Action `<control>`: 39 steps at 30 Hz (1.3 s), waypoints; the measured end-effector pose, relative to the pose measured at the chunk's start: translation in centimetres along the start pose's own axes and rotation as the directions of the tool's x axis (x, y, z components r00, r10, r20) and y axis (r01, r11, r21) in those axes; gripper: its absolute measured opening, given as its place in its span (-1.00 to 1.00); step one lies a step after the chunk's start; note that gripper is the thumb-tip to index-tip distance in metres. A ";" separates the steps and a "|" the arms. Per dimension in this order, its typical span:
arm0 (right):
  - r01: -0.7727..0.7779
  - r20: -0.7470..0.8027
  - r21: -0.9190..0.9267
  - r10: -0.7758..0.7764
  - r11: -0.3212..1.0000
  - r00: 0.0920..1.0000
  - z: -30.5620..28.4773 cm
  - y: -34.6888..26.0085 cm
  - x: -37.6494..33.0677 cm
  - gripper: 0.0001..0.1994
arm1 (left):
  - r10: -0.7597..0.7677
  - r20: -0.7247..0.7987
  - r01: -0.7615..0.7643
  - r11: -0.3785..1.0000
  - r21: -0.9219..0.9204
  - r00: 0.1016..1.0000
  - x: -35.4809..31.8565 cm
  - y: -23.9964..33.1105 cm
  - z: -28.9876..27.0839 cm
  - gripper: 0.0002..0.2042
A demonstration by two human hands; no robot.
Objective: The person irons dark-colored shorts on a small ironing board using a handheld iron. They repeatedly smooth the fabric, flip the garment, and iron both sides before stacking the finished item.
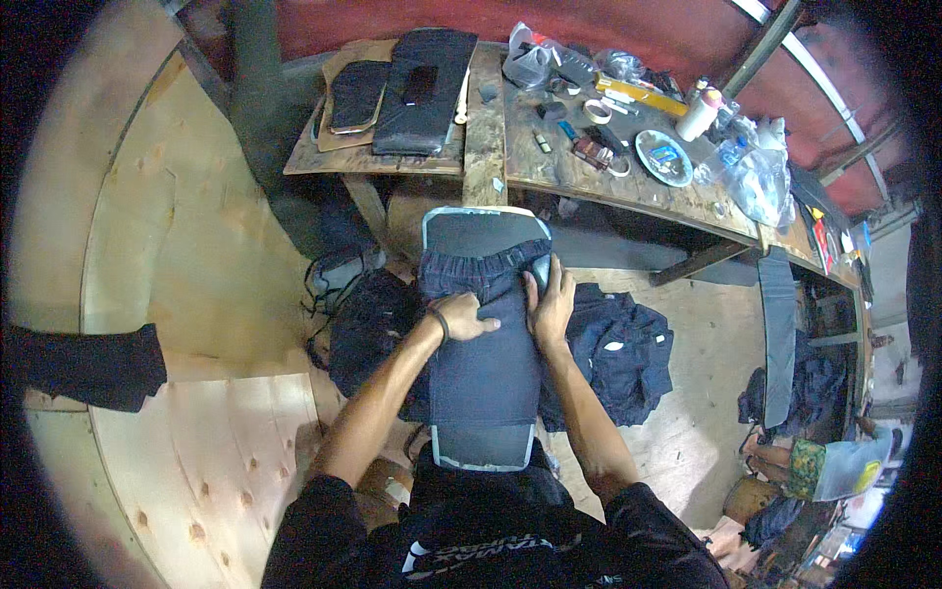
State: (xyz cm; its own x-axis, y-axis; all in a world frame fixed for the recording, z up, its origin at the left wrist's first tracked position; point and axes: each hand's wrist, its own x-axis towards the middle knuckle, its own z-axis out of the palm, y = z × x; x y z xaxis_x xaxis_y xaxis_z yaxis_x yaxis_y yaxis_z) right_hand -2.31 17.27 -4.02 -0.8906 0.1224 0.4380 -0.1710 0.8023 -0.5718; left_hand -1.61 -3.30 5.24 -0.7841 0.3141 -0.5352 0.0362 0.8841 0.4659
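A dark denim garment [486,363] with a gathered elastic waistband lies over a long, narrow padded board [481,447] in front of me. My left hand [461,317] presses on the garment's upper front, its fingers curled against the cloth and its thumb stuck out to the right. At the right edge, just under the waistband, my right hand [551,304] is closed round a small, smooth grey object [540,271]. Its kind is not clear, since the fingers partly hide it. The board's pale-edged ends show beyond the cloth at top and bottom.
Dark clothes [618,344] are heaped right of the board, with a black pile [373,329] to its left. The wooden workbench [638,191] beyond carries black panels [422,93], a tape roll [596,111], a plate [664,175], a white bottle [699,116] and plastic bags [756,187].
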 end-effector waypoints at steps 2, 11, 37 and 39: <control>0.004 -0.003 0.014 -0.004 1.000 1.000 0.0 -0.3 0.0 -0.38 | 0.096 0.079 -0.076 0.971 -0.227 0.992 0.9 -1.6 -0.2 -0.31; 0.019 0.013 0.117 -0.021 0.993 1.000 0.0 0.7 0.2 -0.31 | 0.032 -0.365 -0.112 0.973 -0.202 0.931 0.6 -4.5 0.0 -0.19; 0.381 0.794 0.276 -0.432 0.883 0.427 -7.4 -5.7 -10.4 -0.36 | 0.146 -0.715 -0.011 0.982 0.190 0.683 4.4 -4.8 2.3 0.39; 0.453 0.686 0.299 -0.519 0.840 0.509 -7.5 -6.0 -10.6 -0.31 | 0.075 -0.679 0.022 0.991 0.133 0.731 4.6 -4.8 2.2 0.42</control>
State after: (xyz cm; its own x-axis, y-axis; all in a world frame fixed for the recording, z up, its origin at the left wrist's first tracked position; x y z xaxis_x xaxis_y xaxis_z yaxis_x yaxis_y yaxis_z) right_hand 11.31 15.55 -0.08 -0.6537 -0.7554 0.0438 -0.6732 0.5542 -0.4895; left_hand -4.02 -5.32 -0.95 -0.9907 0.0610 0.1220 0.1011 0.9289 0.3564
